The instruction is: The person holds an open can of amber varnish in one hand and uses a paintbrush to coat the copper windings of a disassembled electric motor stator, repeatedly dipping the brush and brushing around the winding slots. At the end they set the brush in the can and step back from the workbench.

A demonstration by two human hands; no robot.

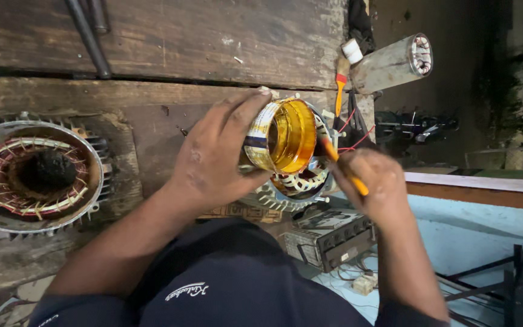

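Left hand (213,158): wrapped around a small round tin with a shiny gold inside (281,135), fingers over its top and side, holding it tilted with the open mouth facing the right hand.
Right hand (370,183): closed on a thin orange-handled brush (343,169), whose tip reaches the rim of the tin.
Tin: lifted above a finned metal motor stator with pale windings (298,188), which rests at the edge of the worn wooden table (171,42).
Far left: a second, larger finned motor housing with copper windings (34,172) lying on the table.
Beyond the tin: another orange-handled paintbrush (340,85) and a grey metal cylinder with windings at its end (394,60).
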